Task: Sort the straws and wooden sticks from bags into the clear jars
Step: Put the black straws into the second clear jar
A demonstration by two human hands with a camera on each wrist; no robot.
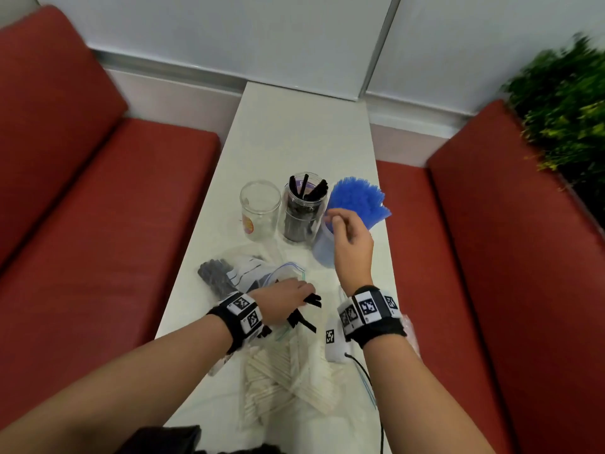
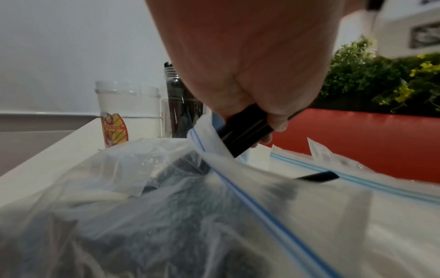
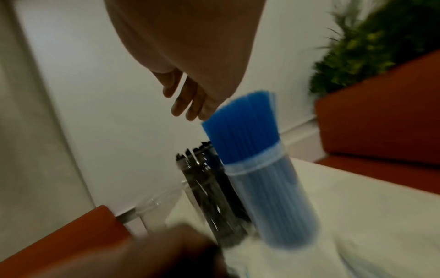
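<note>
— What is gripped by the left hand (image 1: 284,299)?
— A small bundle of black plastic straws (image 2: 245,134) is clamped by its curled fingers (image 2: 277,120) at the mouth of a clear zip bag with a blue seal strip (image 2: 240,190), low in the middle of the head view. More black straws are seen inside that bag.

— And the right hand (image 1: 352,237)?
— It is held above the clear jar packed with blue straws (image 3: 269,190), right of centre; its fingers (image 3: 181,105) are loosely spread, nothing is held, and whether the straw tops are touched cannot be told.

— Where are the other jars placed?
— On the white counter (image 1: 294,136), a clear jar of black straws (image 1: 302,211) is set just left of the blue one, and an empty clear jar with an orange label (image 1: 260,209) left of that.

— The wooden sticks?
— The pale wooden sticks (image 1: 281,381) are left in a clear bag at the bottom centre.
</note>
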